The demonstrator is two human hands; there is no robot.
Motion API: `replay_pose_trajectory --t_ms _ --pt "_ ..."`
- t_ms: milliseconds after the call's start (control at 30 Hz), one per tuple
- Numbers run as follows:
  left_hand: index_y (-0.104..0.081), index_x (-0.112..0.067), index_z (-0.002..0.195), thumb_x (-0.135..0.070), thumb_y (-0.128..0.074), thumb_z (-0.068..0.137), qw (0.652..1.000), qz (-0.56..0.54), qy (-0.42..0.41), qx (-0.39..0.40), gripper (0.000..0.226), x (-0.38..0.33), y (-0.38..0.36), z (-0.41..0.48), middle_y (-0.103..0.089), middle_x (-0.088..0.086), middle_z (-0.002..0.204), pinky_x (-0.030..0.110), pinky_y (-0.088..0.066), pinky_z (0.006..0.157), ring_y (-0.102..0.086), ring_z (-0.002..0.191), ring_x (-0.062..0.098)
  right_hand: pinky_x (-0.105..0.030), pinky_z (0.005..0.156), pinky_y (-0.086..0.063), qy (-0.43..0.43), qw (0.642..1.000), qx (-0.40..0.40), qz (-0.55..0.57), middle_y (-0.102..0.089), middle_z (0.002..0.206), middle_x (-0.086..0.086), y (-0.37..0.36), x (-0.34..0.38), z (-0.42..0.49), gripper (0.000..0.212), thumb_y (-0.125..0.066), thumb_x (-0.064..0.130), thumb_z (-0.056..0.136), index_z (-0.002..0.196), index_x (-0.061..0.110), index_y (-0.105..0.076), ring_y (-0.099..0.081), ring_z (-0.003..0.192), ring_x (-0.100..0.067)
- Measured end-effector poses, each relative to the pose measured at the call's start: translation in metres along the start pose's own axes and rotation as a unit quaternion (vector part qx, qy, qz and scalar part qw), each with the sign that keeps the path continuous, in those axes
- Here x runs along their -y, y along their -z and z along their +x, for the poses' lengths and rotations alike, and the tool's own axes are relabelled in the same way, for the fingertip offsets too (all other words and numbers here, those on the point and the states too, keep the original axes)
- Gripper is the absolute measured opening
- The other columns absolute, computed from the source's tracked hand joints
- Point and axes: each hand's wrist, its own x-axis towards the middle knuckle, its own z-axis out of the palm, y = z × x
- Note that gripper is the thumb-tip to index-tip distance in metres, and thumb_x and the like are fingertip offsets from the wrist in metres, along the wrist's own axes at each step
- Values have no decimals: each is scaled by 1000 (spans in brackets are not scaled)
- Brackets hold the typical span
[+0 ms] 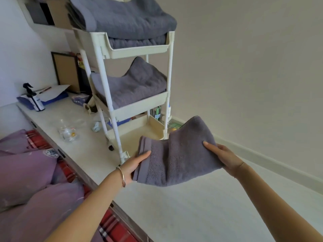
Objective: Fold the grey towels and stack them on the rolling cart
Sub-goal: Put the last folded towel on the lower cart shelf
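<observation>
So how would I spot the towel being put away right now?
Find the cream rolling cart. Grey towels lie on its top shelf and middle shelf. Yours is the folded towel, the only one off the cart, gripped by the left hand and right hand.

At least four grey towels (176, 159), one rolling cart (138, 51), two hands (136, 165) (225, 157).

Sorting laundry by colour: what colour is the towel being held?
The towel is grey, slightly purplish; the head view shows it.
</observation>
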Motion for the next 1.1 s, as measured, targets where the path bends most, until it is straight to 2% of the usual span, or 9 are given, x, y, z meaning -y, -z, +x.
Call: replay_pose_trajectory --t_ms 67,167,267,400,567,700,833,933,1100 --pt "-29 -32 143 -37 -74 75 994 57 -73 -53 82 -10 16 8 -53 -2 132 38 -49 92 -56 113 20 -32 89 -51 15 998 -36 -39 -72 105 1 -25 6 17 54 -69 59 72 108 19 -69 -67 98 -15" --pt "-9 -44 145 -19 -61 89 969 141 -187 -83 81 -22 27 15 -33 -17 137 31 -33 106 -36 126 6 -22 75 -48 47 992 -88 -75 -70 98 5 -60 17 47 41 -70 54 75 102 23 -67 -64 92 -12" --pt "-27 -40 139 -9 -54 92 943 195 -260 -77 62 -27 36 27 -30 -15 143 21 -29 105 -30 132 2 -28 81 -44 70 985 -95 -127 -68 97 5 -85 21 85 39 -71 54 74 101 25 -66 -62 94 -15" --pt "-33 -46 129 -6 -50 94 915 248 -300 -106 56 -15 48 54 -27 -14 148 16 -21 109 -21 139 1 -29 90 -44 110 977 -67 -170 -65 108 5 -106 15 138 45 -71 49 76 112 24 -63 -59 101 -14" --pt "-42 -37 127 -1 -45 95 886 242 -355 -177 48 -19 50 78 -37 -26 137 6 -23 107 -27 125 -24 -35 95 -46 159 973 -65 -157 -65 105 3 -115 13 191 41 -72 38 80 116 26 -60 -58 99 -15" --pt "-52 -33 123 3 -44 95 855 256 -390 -229 46 -35 47 102 -49 -23 129 1 -28 100 -40 120 -18 -33 95 -46 208 966 -53 -145 -66 113 6 -119 11 232 45 -68 39 83 125 30 -55 -58 106 -14" --pt "-59 -46 104 1 -42 94 837 276 -368 -297 51 -38 43 124 -67 -15 99 9 -44 79 -59 81 1 -29 101 -41 263 950 -37 -164 -61 126 7 -130 14 263 49 -62 36 88 134 27 -50 -54 115 -13" --pt "-63 -36 112 -1 -41 95 819 287 -370 -333 45 -35 44 138 -61 -15 119 2 -36 88 -54 106 -1 -28 90 -43 298 930 -41 -213 -64 117 1 -137 13 279 46 -57 36 91 135 28 -47 -58 107 -21" --pt "-62 -22 119 1 -39 95 817 297 -338 -361 40 -18 54 157 -58 -12 117 -5 -30 84 -53 109 7 -33 82 -43 305 888 -31 -341 -58 127 -5 -148 -6 302 48 -47 42 95 141 37 -36 -55 111 -27"
